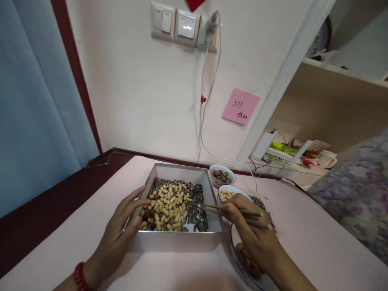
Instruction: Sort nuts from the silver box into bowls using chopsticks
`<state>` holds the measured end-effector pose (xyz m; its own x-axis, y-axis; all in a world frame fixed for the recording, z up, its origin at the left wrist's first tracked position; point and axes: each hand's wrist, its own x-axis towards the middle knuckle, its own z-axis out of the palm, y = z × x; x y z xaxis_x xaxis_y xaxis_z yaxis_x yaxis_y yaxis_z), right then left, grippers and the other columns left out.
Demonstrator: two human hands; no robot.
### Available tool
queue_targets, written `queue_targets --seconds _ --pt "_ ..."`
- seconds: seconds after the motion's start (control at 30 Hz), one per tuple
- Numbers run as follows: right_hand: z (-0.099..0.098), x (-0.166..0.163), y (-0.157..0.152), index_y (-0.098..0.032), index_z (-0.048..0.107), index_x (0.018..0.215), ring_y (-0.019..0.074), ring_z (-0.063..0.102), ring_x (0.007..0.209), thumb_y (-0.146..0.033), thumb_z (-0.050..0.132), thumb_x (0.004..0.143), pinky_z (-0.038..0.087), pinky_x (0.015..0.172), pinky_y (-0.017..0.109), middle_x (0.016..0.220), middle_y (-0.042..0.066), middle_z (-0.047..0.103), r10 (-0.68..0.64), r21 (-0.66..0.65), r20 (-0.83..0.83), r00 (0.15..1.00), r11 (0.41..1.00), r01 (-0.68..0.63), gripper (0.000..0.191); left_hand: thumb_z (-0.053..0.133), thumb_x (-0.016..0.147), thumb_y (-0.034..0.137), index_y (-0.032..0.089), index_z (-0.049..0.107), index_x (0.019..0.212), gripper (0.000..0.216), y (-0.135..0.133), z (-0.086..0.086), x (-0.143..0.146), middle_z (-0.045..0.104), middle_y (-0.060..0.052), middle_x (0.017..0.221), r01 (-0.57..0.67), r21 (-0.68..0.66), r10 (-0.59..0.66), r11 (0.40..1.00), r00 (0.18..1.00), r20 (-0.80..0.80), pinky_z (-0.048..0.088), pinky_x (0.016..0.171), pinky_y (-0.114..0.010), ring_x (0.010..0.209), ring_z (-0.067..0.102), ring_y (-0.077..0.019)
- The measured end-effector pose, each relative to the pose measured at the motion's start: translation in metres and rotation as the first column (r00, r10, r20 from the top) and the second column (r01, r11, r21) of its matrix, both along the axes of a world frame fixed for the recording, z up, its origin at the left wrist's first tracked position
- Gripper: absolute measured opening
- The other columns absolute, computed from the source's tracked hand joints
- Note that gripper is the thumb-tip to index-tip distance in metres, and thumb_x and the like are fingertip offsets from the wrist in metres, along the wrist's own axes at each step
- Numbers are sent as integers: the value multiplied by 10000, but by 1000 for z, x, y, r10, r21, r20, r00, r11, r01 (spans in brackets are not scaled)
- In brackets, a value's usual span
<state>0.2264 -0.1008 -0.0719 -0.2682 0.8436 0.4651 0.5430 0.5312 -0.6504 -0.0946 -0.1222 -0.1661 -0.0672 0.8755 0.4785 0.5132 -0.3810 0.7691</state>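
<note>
The step in hand, as far as the pose tells, is chopstick work inside the metal tray (176, 241), which stands on the pink tabletop (306, 226) in front of the person; the right hand (254, 230) is closed around a pair of chopsticks (263, 224), their tips reaching over the tray's right wall to the dark striped seeds (198, 216); the tips look slightly parted, and I cannot tell whether they have hold of anything; the left hand (115, 232) grips nothing, its fingers loosely spread at the tray's left wall, seemingly to steady it; peanuts (172, 202) lie heaped at the middle of the tray, with round brown nuts (148, 213) towards its near left corner; to the right stand a far bowl (222, 167) of brown nuts, a middle bowl (239, 190) with peanuts and a near bowl (236, 235) of brown pieces, partly under the right hand; the next move, I judge, calls for fine control at the tips, since seeds so small and slim could slip or turn under uneven pressure.
</note>
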Motion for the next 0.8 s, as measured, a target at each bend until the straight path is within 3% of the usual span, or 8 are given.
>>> queue_targets --seconds 0.2,0.53,0.7,0.8 --pt "-6 -24 20 -221 460 664 148 486 634 -448 439 990 372 583 264 655 -14 487 -11 -13 101 995 1000 13 397 452 968 387 315 628 1196 296 0 1 0 395 -21 1552 -14 54 16 998 999 -50 359 1141 -472 1414 375 -284" --pt "-12 -24 22 -212 520 675 149 509 608 -449 441 988 385 576 273 636 -8 512 -55 28 79 995 998 53 401 445 975 380 319 603 1215 293 -2 5 1 378 -17 1557 12 53 -8 999 997 -79 359 1139 -460 1412 376 -276" --pt "6 -2 -3 -217 592 765 148 547 668 -347 460 1000 419 599 277 717 6 571 -53 141 3 999 989 52 299 439 979 385 340 598 1207 282 -2 3 0 374 6 1555 0 30 2 1000 998 -68 341 1151 -466 1421 361 -269" --pt "14 35 -20 -243 667 891 180 579 735 -321 493 979 445 618 304 824 35 630 -145 278 -87 986 946 164 210 432 979 399 359 596 1207 284 -2 1 -2 363 21 1560 2 22 -1 1000 999 -50 334 1154 -484 1424 357 -276"
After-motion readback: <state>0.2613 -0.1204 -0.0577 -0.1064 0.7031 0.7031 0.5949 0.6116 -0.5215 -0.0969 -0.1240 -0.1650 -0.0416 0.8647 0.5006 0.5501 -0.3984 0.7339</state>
